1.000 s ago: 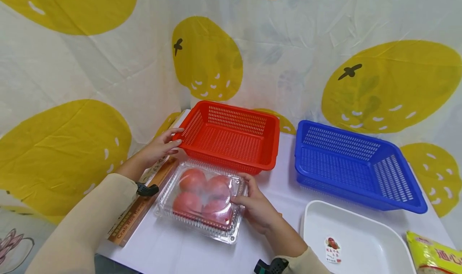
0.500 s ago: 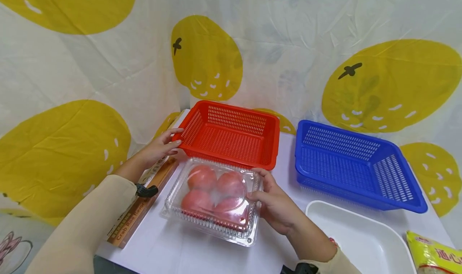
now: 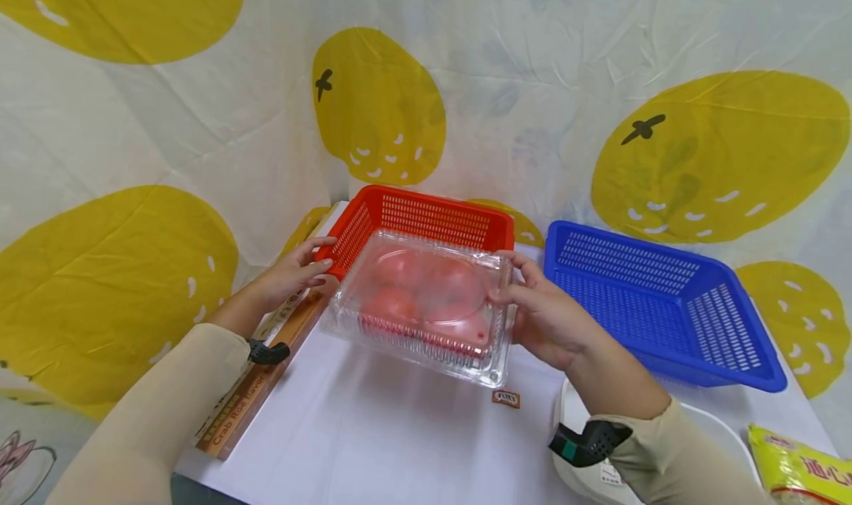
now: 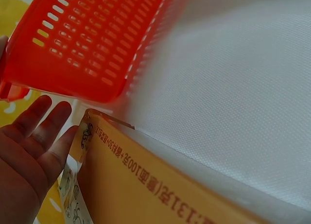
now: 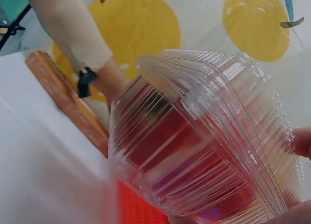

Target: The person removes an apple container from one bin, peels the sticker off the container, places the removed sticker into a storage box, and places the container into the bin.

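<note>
My right hand (image 3: 549, 313) grips the right side of a clear plastic clamshell box (image 3: 419, 305), thumb on the lid. Several round red fruits that look like tomatoes (image 3: 393, 305) show through the fogged lid. The box is lifted off the table, tilted, and covers the front of a red plastic basket (image 3: 433, 217). My left hand (image 3: 293, 272) holds that basket by its left rim. In the left wrist view some of its fingers (image 4: 51, 122) extend below the basket wall (image 4: 87, 49), beside an orange-brown carton (image 4: 146, 170). The right wrist view shows the box (image 5: 194, 136) close up.
To the right stands a blue basket (image 3: 619, 298). A white tray (image 3: 572, 483) lies partly under my right forearm. A yellow packet (image 3: 799, 464) sits at the right edge. A small orange-brown wrapped piece (image 3: 506, 398) lies on the white table (image 3: 373, 446).
My right hand has raised the clamshell box and carried it rightward and away from me, in front of the red basket. The left hand stays on the basket's rim.
</note>
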`<state>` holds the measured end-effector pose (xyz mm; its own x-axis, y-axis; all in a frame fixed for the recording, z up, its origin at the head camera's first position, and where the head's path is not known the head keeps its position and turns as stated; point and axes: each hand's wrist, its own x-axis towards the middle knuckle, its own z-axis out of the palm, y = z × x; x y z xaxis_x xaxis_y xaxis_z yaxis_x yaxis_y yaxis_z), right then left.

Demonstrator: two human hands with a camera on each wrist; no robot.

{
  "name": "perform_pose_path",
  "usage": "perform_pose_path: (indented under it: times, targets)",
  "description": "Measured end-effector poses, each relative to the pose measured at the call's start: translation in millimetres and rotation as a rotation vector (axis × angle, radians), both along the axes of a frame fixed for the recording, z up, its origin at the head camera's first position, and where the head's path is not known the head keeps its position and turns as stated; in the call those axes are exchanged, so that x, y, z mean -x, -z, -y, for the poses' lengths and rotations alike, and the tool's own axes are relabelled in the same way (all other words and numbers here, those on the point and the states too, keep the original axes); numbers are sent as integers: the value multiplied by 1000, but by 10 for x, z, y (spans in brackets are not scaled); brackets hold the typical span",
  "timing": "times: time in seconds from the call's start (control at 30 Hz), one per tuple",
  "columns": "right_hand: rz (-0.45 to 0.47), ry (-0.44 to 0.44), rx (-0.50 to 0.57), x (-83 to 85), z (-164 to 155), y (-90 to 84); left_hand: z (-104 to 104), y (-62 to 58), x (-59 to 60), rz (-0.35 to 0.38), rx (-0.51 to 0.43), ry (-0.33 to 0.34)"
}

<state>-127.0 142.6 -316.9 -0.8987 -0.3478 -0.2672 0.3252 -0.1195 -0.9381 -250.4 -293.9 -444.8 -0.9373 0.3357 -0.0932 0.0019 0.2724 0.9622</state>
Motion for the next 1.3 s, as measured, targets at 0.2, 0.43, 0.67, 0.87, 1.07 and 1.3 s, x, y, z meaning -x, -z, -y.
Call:
perform_pose_path:
  times: [0.2,0.43,0.67,0.87,1.07,1.3]
  targets:
    - [-7,22,-3,334,12,-213,3,-37,6,18,15,-13]
    - [35,74,42,840,132,-347,22,-107,-63,47,39,-50]
    - [52,105,19,1333,189,-238,-4,-164,-54,51,6,-17]
    - [82,140,12,1622,198,76,-23,-157,-29,80,-2,-4]
    - [107,128,25,1824,222,373,-38,-129,-17,69,1,4]
    - [135,104,15,2039,330,580,-25,-136,-29,66,14,-4]
